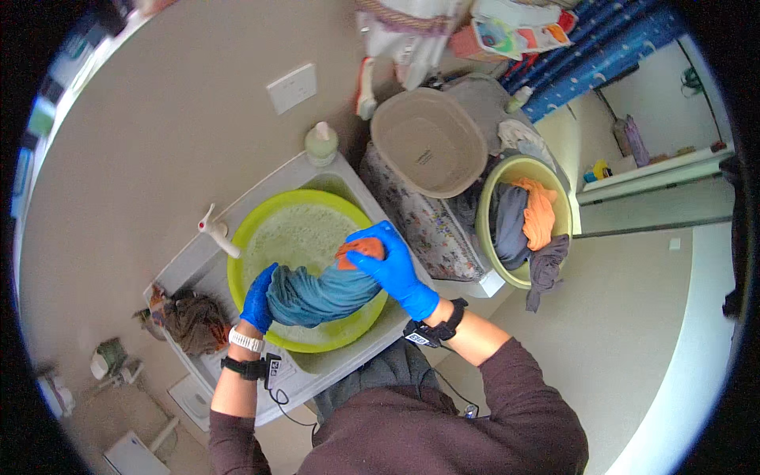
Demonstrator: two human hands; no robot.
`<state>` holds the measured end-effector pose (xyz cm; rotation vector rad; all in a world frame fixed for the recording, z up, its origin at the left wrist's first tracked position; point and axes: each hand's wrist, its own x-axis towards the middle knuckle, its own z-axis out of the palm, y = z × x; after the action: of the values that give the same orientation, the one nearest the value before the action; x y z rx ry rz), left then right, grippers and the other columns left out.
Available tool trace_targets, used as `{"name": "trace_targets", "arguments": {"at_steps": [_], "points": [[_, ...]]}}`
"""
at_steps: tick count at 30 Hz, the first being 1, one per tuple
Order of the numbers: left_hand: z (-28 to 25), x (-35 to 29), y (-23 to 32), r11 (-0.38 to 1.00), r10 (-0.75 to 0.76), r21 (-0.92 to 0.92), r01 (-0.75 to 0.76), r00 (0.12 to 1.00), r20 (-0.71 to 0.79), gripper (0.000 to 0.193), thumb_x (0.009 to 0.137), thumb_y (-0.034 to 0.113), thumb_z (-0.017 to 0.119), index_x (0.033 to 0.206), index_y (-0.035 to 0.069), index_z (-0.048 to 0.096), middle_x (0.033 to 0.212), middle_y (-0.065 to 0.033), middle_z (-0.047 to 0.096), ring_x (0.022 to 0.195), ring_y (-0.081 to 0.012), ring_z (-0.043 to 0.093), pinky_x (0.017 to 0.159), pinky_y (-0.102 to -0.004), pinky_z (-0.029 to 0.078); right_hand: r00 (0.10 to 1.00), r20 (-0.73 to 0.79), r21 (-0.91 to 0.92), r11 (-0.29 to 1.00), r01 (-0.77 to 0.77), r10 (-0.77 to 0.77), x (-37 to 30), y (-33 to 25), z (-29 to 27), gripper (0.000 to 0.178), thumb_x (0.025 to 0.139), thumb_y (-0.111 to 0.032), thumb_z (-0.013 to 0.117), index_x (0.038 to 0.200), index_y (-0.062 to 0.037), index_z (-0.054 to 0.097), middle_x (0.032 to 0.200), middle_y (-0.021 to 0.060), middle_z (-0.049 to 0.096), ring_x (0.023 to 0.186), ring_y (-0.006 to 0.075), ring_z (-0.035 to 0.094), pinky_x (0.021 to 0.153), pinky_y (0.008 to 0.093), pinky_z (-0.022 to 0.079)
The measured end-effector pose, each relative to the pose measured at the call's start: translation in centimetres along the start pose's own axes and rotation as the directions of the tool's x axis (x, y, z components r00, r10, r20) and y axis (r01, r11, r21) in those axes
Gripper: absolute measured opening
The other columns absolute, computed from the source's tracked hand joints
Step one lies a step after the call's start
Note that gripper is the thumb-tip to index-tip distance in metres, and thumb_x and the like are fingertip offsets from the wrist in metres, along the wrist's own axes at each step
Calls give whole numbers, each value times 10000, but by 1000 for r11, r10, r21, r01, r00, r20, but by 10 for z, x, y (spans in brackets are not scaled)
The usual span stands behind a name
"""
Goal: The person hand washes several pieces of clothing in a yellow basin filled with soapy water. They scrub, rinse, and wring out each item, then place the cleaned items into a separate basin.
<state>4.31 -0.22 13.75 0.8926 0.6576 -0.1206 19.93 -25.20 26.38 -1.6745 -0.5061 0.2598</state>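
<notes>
"From the head camera, what are the hands doing?"

"The left hand (260,299), in a blue glove, curls round one end of a teal cloth (321,297). The right hand (396,269), gloved alike, is half closed over the other end, thumb and fingers around an orange patch (362,252)."

"Same piece of fabric?"

"Cannot tell. The bundle is over a lime-green basin (299,196); whether its underside touches the foamy water (299,229) is hidden."

"Any writing?"

"Small dark print on the floor of a beige basin (427,134), too small to make out. The right wrist's black device (423,336) has a little lit screen."

"Materials?"

"The teal cloth is soft, bunched in deep folds. The green basin is round, smooth and plastic-looking, sitting in a pale grey sink (180,279). Dark brown cloth (194,321) lies crumpled on the sink's left side. The beige basin is a rounded oval; near it, a round, pale yellow-green tub (484,214) holds grey and orange clothes (537,214)."
</notes>
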Motion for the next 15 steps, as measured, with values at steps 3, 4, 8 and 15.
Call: {"name": "trace_targets", "arguments": {"at_steps": [3,4,8,15], "points": [[55,9,22,987,-29,-155,30,1000,4,331,963,201,496,1247,39,548,1172,-52,602,1096,-167,546,983,-312,409,975,-163,115,984,-133,151,3,-6,-47,225,755,-143,752,941,-57,658,937,81,607,926,222,574,849,345,444],[79,16,30,996,35,-86,-30,998,50,322,962,201,500,1236,41,553,1156,-48,603,1084,-160,547,975,-307,412,971,-197,139,984,-112,138,4,-10,-64,235,773,-147,745,966,-50,653,947,73,604,945,207,572,856,338,443],[158,36,57,967,169,140,-211,950,264,294,964,192,487,1205,38,557,1128,-35,587,1069,-145,537,969,-296,407,968,-253,-51,998,-24,10,8,-26,-134,304,834,-200,715,1072,-41,613,1101,82,597,1026,196,559,939,332,422],[152,-16,41,940,17,-341,6,998,65,277,951,257,468,1104,58,584,1107,-100,623,1045,-229,566,983,-370,421,751,229,765,362,-533,620,-6,54,-166,795,866,-698,410,1256,-13,517,1190,146,600,1055,253,588,931,393,472]]}}
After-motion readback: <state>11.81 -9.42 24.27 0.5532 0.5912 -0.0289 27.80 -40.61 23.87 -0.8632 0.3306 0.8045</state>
